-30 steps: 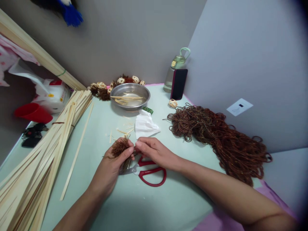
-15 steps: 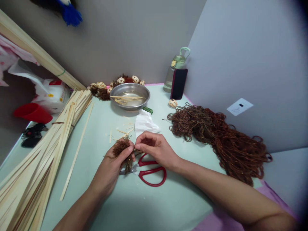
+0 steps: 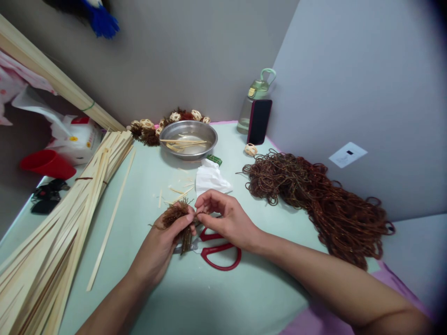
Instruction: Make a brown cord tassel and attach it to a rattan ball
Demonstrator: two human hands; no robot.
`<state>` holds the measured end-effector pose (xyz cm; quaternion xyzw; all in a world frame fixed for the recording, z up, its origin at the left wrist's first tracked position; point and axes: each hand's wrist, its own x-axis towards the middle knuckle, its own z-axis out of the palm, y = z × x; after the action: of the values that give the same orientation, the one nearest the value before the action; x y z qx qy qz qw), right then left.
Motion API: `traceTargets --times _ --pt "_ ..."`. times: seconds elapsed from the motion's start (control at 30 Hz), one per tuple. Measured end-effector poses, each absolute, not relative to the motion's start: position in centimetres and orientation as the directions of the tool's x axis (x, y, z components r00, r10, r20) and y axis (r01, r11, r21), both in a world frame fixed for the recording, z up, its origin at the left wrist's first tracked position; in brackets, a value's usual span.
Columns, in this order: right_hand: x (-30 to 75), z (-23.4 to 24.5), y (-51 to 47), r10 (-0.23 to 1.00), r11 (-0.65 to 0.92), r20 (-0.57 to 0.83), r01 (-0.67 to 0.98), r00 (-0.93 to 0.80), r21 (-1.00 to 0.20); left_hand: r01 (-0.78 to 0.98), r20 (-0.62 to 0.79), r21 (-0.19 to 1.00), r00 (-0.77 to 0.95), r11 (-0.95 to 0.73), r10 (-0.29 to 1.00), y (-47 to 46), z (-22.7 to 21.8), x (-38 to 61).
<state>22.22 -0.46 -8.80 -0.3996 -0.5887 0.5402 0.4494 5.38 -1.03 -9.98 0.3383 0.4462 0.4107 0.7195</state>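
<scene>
The left hand is reached in from the lower left, its forearm slanted up across the table and its thumb laid along the side of a brown yarn bunch. The bunch is clamped between that thumb and the curled fingers, with frayed ends spread above and a straight tail hung below, in front of the scissors.

The right hand is brought in from the right on a long, slanted forearm, and its fingertips are held just beside the left thumb. Its forefinger is arched and its thumb extended beneath, both pointed toward a thin strand at the bunch; whether the strand is pinched cannot be told. The red handles are partly covered by this hand. Just beyond it, a crumpled white tissue is seen, with a metal bowl farther back.
</scene>
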Motion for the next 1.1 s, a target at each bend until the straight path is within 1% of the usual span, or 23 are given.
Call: traceTargets --times 0.17,0.33,0.43,0.5,0.63,0.8,0.93,1.0,1.1 --pt "22.1 -8.8 -0.4 0.960 0.067 0.072 -0.028 -0.271 -0.997 -0.337 -0.344 0.838 0.281 0.428 0.896 -0.9 -9.9 5.2" --pt "22.0 -8.8 -0.6 0.954 -0.021 -0.001 -0.063 -0.301 -0.998 -0.384 -0.245 0.847 0.332 0.367 0.911 -1.0 -9.4 5.2" --pt "21.9 -8.8 -0.6 0.953 -0.023 0.004 -0.084 -0.305 -0.996 -0.395 -0.191 0.870 0.283 0.296 0.940 -1.1 -9.2 5.5" --pt "21.9 -8.8 -0.6 0.959 -0.008 0.016 -0.085 -0.282 -0.996 -0.363 -0.177 0.896 0.240 0.257 0.954 -1.0 -9.4 5.6" --pt "21.9 -8.6 -0.5 0.973 0.021 0.042 -0.092 -0.226 -0.996 -0.277 -0.205 0.925 0.212 0.260 0.955 -0.9 -10.3 5.5" --pt "21.9 -8.4 -0.5 0.971 0.080 0.096 -0.084 -0.217 -0.993 -0.271 -0.219 0.920 0.249 0.284 0.944 -1.0 -10.5 5.5" --pt "22.0 -8.5 -0.6 0.968 0.110 0.124 -0.077 -0.220 -0.991 -0.290 -0.339 0.864 0.270 0.411 0.901 -1.0 -9.6 5.7" --pt "22.1 -8.5 -0.6 0.969 0.102 0.116 -0.072 -0.220 -0.992 -0.321 -0.378 0.835 0.257 0.447 0.890 -1.0 -9.4 5.7" --pt "22.4 -8.6 -0.5 0.962 0.042 0.053 -0.044 -0.268 -0.998 -0.331 -0.368 0.843 0.222 0.425 0.903 -0.9 -9.6 5.6"
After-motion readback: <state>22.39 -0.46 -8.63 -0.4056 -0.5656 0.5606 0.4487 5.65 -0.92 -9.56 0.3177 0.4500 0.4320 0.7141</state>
